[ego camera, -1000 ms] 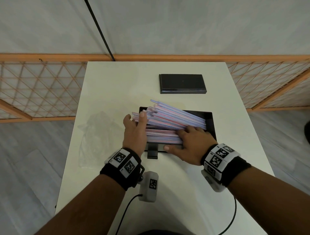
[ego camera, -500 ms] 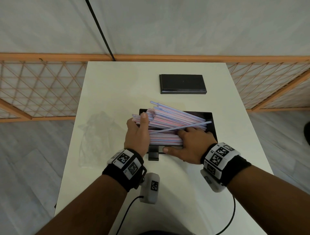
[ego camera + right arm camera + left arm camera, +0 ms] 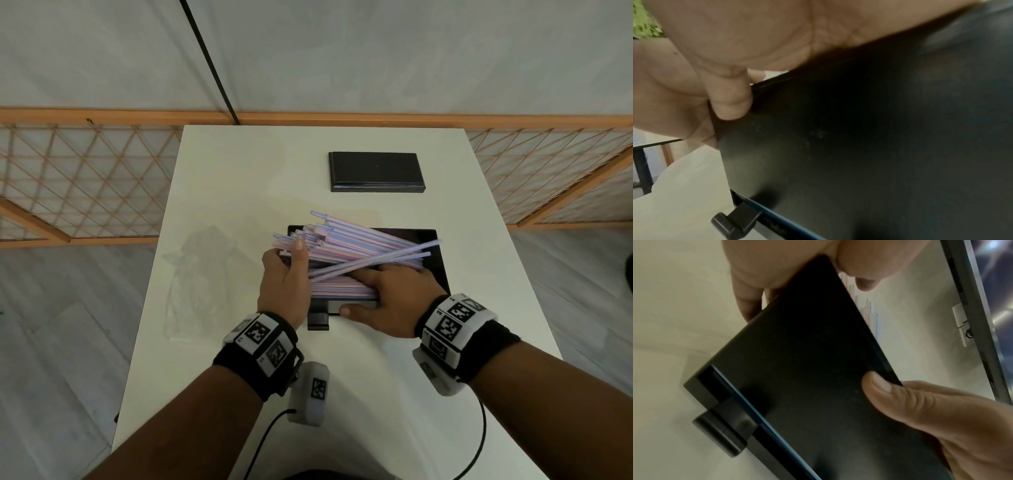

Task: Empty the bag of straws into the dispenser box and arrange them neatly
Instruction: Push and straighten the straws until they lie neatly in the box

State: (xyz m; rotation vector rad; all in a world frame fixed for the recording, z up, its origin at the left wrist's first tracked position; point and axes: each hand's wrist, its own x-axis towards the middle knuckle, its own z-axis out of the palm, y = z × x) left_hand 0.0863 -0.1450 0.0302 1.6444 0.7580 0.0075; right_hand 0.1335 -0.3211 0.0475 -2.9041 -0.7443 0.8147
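Note:
A pile of pink, blue and white straws (image 3: 359, 245) lies in the open black dispenser box (image 3: 436, 253) at the middle of the white table. Their left ends stick out past the box. My left hand (image 3: 286, 274) curls round those left ends, with its thumb on top of them. My right hand (image 3: 394, 291) lies flat on the near straws, and its thumb (image 3: 879, 386) presses the box's front wall (image 3: 879, 146). Two loose straws (image 3: 394, 257) cross the pile at a slant. The clear bag (image 3: 202, 274) lies flat and crumpled to the left of the box.
The black lid (image 3: 376, 171) rests at the back of the table (image 3: 239, 171). A small black lever (image 3: 318, 322) juts from the box's front, also seen as the lever (image 3: 729, 227). A wooden lattice fence (image 3: 85, 181) flanks the table on both sides.
Two straws have swung loose and now lie slanted across the pile, pointing right. My left hand has shifted slightly inward against the straw ends. The right hand has kept its place.

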